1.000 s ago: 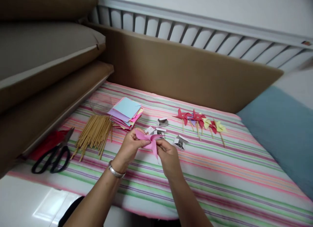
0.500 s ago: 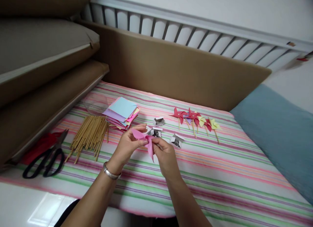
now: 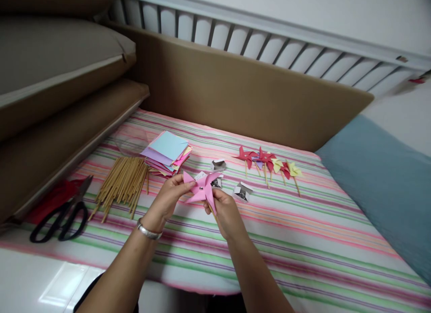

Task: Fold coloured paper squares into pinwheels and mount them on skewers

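Observation:
A pink paper pinwheel [image 3: 204,193] is held up above the striped cloth, its blades facing me and a small metal fastener at its centre. My left hand [image 3: 165,200] pinches the pinwheel's left blade between thumb and fingers. The fingers of my right hand [image 3: 227,213] are closed around the pinwheel's stick [image 3: 213,212], just below and behind the right blades. Most of that stick is hidden by my hand. Behind the pinwheel sits a small box of metal fasteners [image 3: 216,182], partly covered. Another open box of fasteners [image 3: 242,192] stands to the right.
Left of my hands lie a stack of coloured paper squares [image 3: 169,147], a pile of thin sticks [image 3: 121,182] and black-handled scissors [image 3: 63,218]. Several finished pinwheels [image 3: 266,159] lie at the back right. A small grey box [image 3: 218,165] and a brown panel [image 3: 235,88] are behind.
The pinwheel has turned from side-on to face me, so its fastener and stick now show. My left hand has shifted onto the left blade; my right hand has moved slightly lower.

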### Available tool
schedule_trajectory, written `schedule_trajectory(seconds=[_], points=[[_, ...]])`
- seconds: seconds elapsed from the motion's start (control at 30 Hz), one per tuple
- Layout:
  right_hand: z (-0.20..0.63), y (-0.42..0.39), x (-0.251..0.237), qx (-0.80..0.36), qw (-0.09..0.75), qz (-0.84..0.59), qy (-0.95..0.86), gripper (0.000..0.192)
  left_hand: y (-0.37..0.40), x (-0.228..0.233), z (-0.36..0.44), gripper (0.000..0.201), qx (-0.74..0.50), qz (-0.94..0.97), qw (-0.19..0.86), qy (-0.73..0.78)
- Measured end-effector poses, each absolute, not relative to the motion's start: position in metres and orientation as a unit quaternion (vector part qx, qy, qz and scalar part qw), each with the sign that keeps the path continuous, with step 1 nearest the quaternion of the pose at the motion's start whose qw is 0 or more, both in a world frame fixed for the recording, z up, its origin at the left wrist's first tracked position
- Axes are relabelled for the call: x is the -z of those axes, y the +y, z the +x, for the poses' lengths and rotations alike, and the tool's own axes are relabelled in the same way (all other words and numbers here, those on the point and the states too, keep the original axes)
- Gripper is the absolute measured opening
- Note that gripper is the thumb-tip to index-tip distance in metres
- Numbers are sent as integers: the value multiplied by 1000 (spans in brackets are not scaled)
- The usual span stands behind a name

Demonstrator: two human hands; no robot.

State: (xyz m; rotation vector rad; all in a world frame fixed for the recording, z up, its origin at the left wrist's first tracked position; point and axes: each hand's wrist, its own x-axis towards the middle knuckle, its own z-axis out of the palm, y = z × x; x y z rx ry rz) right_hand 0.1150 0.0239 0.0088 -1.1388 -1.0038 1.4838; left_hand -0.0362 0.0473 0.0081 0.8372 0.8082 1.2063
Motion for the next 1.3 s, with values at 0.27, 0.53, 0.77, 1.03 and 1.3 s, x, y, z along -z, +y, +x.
schedule_trajectory(seconds=[0.27,0.53,0.77,1.03,1.3], points=[[120,25,-3,-618,447,-473,-441,19,50,-7,-38,23,-544,325,651,417],[136,27,-3,-611,337,-522,-492,24,53,-16,-52,28,-632,216,602,438],[127,26,3,-573,302,-544,-534,19,52,-11,-42,27,-631,190,623,421],[142,33,-4,-567,318,-565,-507,24,49,-7,-40,27,-615,323,535,481],[174,32,-15,-586,268,-534,-547,18,58,0,-62,36,-562,645,191,481]])
